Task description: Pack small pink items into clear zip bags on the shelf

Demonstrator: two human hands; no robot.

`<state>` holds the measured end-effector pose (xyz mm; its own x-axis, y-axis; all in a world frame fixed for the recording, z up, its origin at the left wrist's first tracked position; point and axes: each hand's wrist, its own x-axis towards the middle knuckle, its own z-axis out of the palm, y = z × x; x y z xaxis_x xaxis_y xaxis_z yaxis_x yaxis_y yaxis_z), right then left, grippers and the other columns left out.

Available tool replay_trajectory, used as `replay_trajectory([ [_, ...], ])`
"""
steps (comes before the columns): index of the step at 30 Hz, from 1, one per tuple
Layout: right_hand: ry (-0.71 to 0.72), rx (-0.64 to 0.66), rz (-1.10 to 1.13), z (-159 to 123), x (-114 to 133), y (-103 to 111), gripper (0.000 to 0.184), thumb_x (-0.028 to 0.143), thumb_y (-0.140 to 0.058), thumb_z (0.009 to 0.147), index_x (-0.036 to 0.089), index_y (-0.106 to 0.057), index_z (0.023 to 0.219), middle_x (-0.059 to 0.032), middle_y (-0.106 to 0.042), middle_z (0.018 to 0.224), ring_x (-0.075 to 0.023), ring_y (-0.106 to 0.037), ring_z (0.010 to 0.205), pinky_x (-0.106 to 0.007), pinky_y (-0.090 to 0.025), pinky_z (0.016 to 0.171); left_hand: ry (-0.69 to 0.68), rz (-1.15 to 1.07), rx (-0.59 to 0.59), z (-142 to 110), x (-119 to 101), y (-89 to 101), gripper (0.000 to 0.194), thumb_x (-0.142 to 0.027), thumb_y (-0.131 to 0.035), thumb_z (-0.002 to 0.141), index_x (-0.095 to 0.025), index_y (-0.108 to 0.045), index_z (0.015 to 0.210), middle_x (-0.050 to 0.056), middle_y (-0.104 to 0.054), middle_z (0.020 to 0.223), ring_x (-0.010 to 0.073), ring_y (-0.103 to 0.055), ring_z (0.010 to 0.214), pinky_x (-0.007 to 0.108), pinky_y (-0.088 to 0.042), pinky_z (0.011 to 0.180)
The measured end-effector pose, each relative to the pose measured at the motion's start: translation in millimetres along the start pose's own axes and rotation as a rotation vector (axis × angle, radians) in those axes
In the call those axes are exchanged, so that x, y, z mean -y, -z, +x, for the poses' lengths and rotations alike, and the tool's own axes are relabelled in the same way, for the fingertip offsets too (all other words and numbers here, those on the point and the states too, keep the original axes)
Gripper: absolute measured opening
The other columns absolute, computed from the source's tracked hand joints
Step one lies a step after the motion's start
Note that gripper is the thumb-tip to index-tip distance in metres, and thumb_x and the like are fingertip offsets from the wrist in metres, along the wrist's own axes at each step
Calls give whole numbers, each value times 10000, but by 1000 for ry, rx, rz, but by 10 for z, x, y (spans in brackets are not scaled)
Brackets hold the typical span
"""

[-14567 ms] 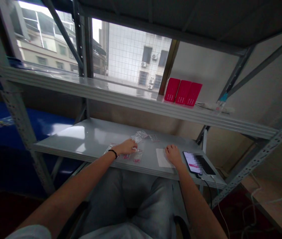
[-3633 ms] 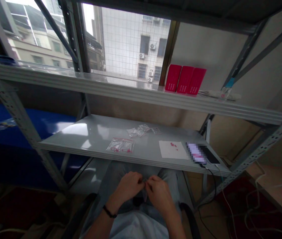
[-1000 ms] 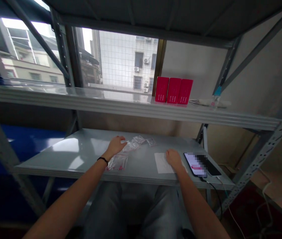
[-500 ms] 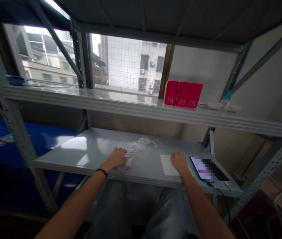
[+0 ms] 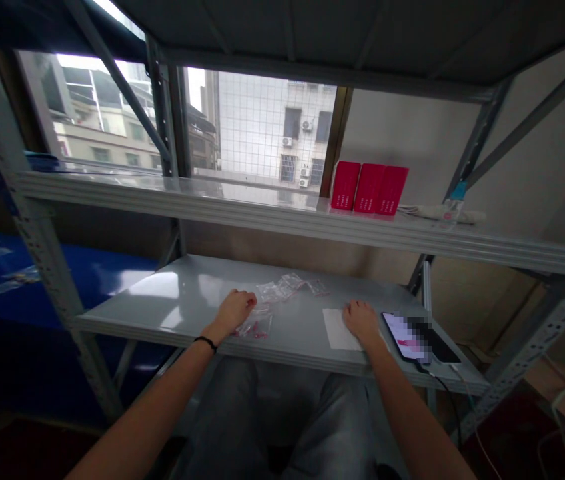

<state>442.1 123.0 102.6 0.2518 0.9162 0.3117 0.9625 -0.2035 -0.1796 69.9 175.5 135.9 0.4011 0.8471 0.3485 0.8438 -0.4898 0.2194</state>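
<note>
Resting half-curled and gripping nothing, the left hand (image 5: 235,312) touches a limp, light plastic bag (image 5: 257,327), seemingly best pinched at its edge; the right hand (image 5: 362,322) lies open on white paper (image 5: 336,330).

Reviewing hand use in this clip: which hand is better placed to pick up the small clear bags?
Probably the left: the left hand rests right beside the small clear plastic bags, while the right hand lies farther off, on the white paper sheet.

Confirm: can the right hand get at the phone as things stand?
Probably yes. The right hand rests on the white paper sheet, right beside the phone, and nothing appears to stand between them.
</note>
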Motion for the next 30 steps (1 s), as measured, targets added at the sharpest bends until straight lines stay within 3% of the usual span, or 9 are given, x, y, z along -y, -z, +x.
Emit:
replay_trajectory([
  [3,37,-34,78,5,68,206,361,291,-428,988,74,-695,1096,-255,-656,1173,-325,-566,1164,-438,-380,979,-31,-66,-38,5,-43,124,216,-190,-521,885,-187,-734,853,131,-746,913,283,-635,879,391,-397,884],
  [6,166,-51,199,-51,282,476,306,276,-484,979,127,-682,1157,-161,-686,1137,-246,-603,1086,-363,-412,966,-103,-139,-50,-25,-185,278,214,-266,-526,922,-216,-733,897,96,-745,932,262,-625,900,362,-411,886],
  [8,378,-23,385,-169,508,671,295,291,-538,965,192,-668,1211,-72,-708,1087,-187,-632,983,-298,-446,911,-194,-225,-40,-74,-361,396,206,-308,-542,931,-246,-737,912,72,-744,935,254,-617,933,341,-419,890],
  [11,784,54,696,-424,866,938,284,316,-599,944,236,-687,1202,-34,-718,1041,-177,-638,909,-293,-458,857,-335,-484,-39,-170,-701,572,134,-340,-641,883,-282,-758,851,54,-739,872,259,-619,935,340,-430,909],
  [13,869,68,694,-583,1032,1058,189,262,-610,928,229,-742,1059,-23,-717,922,-175,-627,832,-281,-444,795,-389,-668,-56,-237,-908,650,72,-335,-719,831,-297,-767,792,45,-736,819,256,-639,891,343,-447,903],
  [17,749,92,674,-833,1059,1057,181,170,-602,894,207,-751,799,-8,-685,749,-156,-585,692,-258,-387,678,-382,-815,-69,-420,-1160,594,34,-290,-759,789,-314,-777,774,42,-738,813,259,-653,882,359,-476,898],
  [22,352,223,964,-1275,826,683,190,270,-620,878,195,-729,741,9,-650,669,-150,-555,643,-244,-356,599,-99,-844,-386,-937,-1395,140,176,-252,-705,825,-333,-787,958,70,-742,966,284,-653,958,376,-498,897],
  [26,81,321,1328,-1713,815,313,260,422,-647,868,182,-743,839,15,-610,637,-139,-511,585,-236,-359,550,52,-937,-284,-1418,-1600,-253,148,-306,-668,873,-347,-784,956,62,-749,866,254,-681,766,331,-533,728],
  [30,13,334,1435,-1935,911,64,232,403,-680,840,181,-746,832,5,-623,662,-134,-505,593,-233,-364,556,164,-1020,-249,-1624,-1656,-486,159,-349,-691,859,-354,-786,987,80,-759,919,271,-703,840,343,-547,785],
])
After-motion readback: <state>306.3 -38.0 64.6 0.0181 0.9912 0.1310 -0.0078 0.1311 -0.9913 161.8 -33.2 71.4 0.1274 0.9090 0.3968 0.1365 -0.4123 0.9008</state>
